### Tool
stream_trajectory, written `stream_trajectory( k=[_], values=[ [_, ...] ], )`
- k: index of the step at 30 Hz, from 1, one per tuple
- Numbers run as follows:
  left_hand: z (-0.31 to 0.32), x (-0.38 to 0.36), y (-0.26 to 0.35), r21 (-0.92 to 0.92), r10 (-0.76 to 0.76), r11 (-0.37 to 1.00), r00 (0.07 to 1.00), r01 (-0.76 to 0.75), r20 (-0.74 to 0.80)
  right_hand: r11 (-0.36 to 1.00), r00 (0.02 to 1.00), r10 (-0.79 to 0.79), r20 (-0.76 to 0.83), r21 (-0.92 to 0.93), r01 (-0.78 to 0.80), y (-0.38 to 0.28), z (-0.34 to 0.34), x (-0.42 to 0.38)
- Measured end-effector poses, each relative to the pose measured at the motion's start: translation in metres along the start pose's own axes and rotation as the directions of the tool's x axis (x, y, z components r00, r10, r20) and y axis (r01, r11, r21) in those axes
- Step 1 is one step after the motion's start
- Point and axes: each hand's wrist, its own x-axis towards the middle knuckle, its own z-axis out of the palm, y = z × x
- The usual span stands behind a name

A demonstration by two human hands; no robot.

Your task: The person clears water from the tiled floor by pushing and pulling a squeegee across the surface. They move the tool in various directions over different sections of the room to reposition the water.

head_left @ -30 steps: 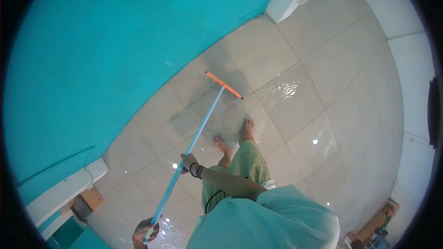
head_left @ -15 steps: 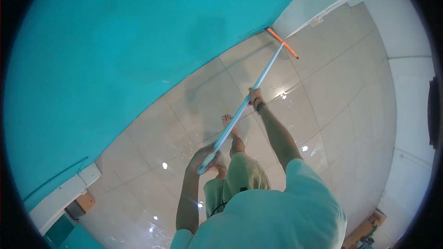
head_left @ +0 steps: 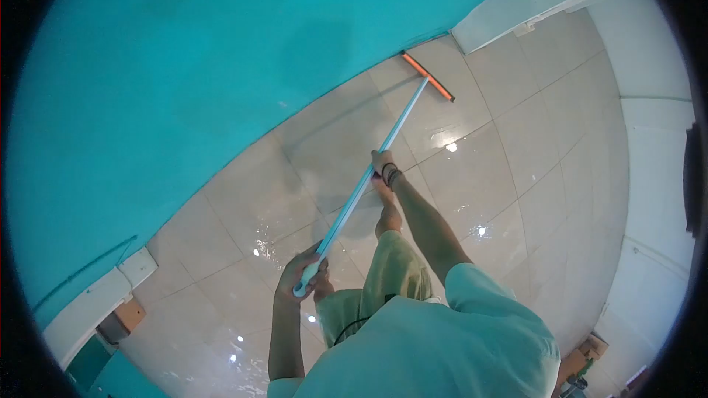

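Note:
A floor squeegee [head_left: 346, 206] with a long pale blue handle slants across the middle of the head view. Its orange head [head_left: 429, 76] with a dark blade lies on the tiles close to the turquoise wall. My left hand [head_left: 301, 271] is closed around the handle near its rounded white end. Farther up, my right hand [head_left: 383, 165] grips the handle around its middle, with dark bands at the wrist. My bare foot shows partly behind the right hand and the handle.
Wet, shiny floor tiles [head_left: 531, 140] reflect the lights. A turquoise wall [head_left: 184, 66] runs along the left, meeting a white wall section [head_left: 509, 7] at the far corner. Cardboard boxes [head_left: 130, 312] stand at lower left, with more boxes [head_left: 582, 357] at lower right.
The squeegee head has moved away from the far corner, toward me and to the left. Both hands have drawn back leftward with the handle, still gripping it.

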Motion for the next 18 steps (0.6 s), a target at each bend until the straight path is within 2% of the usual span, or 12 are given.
stream_trajectory(
  k=[3, 5, 8, 11, 13, 17, 18],
  values=[
    [-0.061, -0.07, -0.019, -0.049, 0.029, 0.998, 0.997, -0.033, -0.072, 0.991, 0.994, 0.074, 0.082, -0.117, -0.064, -0.016, 0.053, -0.099],
    [-0.098, -0.115, -0.025, -0.07, 0.041, 0.997, 0.999, -0.042, -0.026, 0.962, 0.981, 0.138, 0.14, 0.216, -0.166, -0.004, 0.117, -0.134],
    [-0.153, -0.188, -0.045, -0.075, 0.076, 0.993, 0.987, -0.087, -0.138, 0.95, 0.962, 0.116, 0.248, 0.255, -0.18, 0.003, 0.183, -0.202],
    [-0.189, -0.261, -0.068, -0.074, 0.118, 0.988, 0.98, -0.132, -0.162, 0.963, 0.956, 0.148, 0.255, 0.181, -0.197, 0.015, 0.253, -0.259],
    [-0.21, -0.297, -0.086, -0.092, 0.134, 0.983, 0.969, -0.156, -0.207, 0.97, 0.946, 0.111, 0.305, 0.175, -0.17, 0.023, 0.279, -0.302],
    [-0.239, -0.392, -0.122, -0.243, 0.121, 0.95, 0.949, -0.196, -0.291, 0.912, 0.852, 0.215, 0.477, 0.215, -0.351, 0.058, 0.348, -0.387],
    [-0.246, -0.417, -0.131, -0.297, 0.11, 0.934, 0.951, -0.199, -0.289, 0.922, 0.841, 0.21, 0.499, 0.185, -0.34, 0.057, 0.352, -0.414]
  ],
)
